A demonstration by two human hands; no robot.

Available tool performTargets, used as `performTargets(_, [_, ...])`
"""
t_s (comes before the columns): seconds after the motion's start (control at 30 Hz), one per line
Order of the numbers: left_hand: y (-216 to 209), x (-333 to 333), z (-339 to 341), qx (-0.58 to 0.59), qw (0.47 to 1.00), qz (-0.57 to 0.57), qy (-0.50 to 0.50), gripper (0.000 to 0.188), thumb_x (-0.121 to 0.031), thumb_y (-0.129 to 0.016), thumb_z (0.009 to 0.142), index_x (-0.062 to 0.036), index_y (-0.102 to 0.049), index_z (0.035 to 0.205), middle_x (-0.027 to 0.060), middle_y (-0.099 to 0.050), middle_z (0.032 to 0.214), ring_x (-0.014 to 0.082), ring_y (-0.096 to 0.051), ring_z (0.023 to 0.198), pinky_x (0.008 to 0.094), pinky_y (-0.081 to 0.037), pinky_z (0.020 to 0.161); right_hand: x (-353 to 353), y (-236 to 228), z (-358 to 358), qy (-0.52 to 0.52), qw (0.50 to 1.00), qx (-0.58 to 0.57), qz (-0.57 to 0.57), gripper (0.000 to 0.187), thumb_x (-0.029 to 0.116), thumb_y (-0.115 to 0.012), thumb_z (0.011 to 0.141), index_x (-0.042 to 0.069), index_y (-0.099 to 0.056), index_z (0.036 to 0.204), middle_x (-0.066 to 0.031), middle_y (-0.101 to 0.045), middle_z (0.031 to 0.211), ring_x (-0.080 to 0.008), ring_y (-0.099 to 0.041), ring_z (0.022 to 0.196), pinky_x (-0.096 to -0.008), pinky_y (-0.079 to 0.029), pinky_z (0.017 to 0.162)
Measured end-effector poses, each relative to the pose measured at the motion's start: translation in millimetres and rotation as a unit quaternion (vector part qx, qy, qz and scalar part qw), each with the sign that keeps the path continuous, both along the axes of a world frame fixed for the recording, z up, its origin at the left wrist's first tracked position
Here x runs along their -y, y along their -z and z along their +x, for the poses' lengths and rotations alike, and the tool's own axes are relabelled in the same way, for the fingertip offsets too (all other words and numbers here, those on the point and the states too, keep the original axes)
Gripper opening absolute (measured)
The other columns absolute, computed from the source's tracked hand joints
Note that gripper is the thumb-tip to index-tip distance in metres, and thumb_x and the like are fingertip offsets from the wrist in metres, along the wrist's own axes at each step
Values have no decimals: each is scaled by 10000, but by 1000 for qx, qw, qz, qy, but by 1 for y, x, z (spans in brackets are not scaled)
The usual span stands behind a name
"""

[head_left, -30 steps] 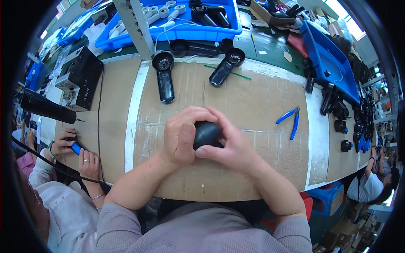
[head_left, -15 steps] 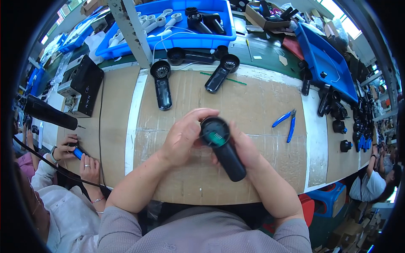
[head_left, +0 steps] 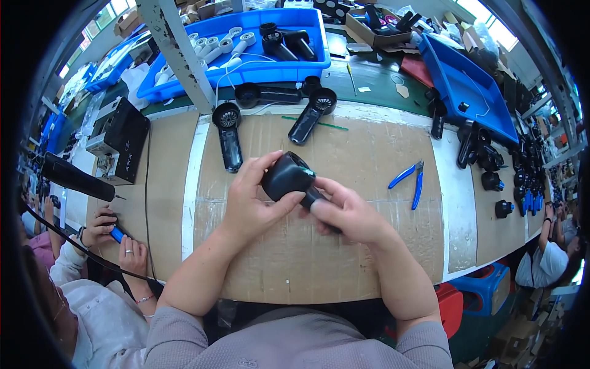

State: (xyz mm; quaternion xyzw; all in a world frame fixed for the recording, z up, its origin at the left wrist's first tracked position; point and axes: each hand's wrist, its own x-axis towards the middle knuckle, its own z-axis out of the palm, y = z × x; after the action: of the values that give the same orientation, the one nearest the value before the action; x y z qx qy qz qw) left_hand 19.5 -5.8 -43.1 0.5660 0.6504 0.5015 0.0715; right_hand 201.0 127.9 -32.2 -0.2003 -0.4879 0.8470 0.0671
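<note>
Over the middle of the cardboard-covered bench, both hands hold a black hair-dryer-shaped housing (head_left: 287,176). My left hand (head_left: 252,200) wraps round its wide round head, with the thumb along the near side. The fingers of my right hand (head_left: 344,211) close round the handle, hiding most of it. A bit of green shows at the head's opening, on its right side. Beyond my hands lie two similar black housings, the left one (head_left: 229,138) and the right one (head_left: 312,115), with round grilles showing. Blue-handled nippers (head_left: 416,187) lie spread to the right of my right hand.
A blue tray (head_left: 264,75) of white and black housings stands behind a metal post (head_left: 178,55). Another blue tray (head_left: 491,126) is at the far right, near several black parts. At left, a co-worker's hands (head_left: 114,237) hold a blue piece below a black power screwdriver (head_left: 77,176).
The housing has turned and tilted, so its open green interior now mostly faces away. My right hand has shifted from the side onto the handle. The whole view has moved slightly.
</note>
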Motion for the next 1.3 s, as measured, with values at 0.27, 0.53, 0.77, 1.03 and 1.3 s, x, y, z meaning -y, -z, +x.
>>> performTargets(0.27, [9,-4,-9,25,994,85,59,462,-202,-660,901,-15,-611,1321,155,-636,1262,272,-639,1000,336,-531,880,9,0,0,-86,988,75,105,381,205,-742,899,22,-607,1204,-48,-646,811,-113,-570,609,-208,-429,535])
performTargets(0.53, [2,-3,0,135,984,88,80,317,-165,-548,916,6,-696,1138,150,-678,1147,253,-635,919,323,-527,825,9,-6,-3,-140,983,97,73,330,136,-718,860,38,-620,1160,-16,-618,784,-94,-538,598,-214,-405,518])
performTargets(0.77, [-4,-2,14,120,990,74,-25,268,-126,-533,900,17,-722,1024,145,-706,1030,240,-629,866,320,-520,800,20,-7,-6,-97,978,118,141,359,38,-698,846,48,-597,1190,-8,-596,800,-75,-516,555,-187,-378,482])
performTargets(1.03, [-14,3,6,153,987,53,16,258,-106,-517,915,11,-728,1008,134,-706,1021,220,-626,870,315,-515,800,23,8,-4,-157,982,30,-104,382,38,-663,851,28,-574,1223,-49,-592,789,-102,-518,543,-200,-364,445])
performTargets(1.3, [0,-4,-6,311,941,87,103,310,-143,-521,949,-2,-683,1173,124,-692,1092,200,-623,874,303,-511,797,20,29,-3,-162,910,-65,-377,437,160,-606,917,-23,-516,1303,-139,-611,787,-169,-545,530,-237,-399,409])
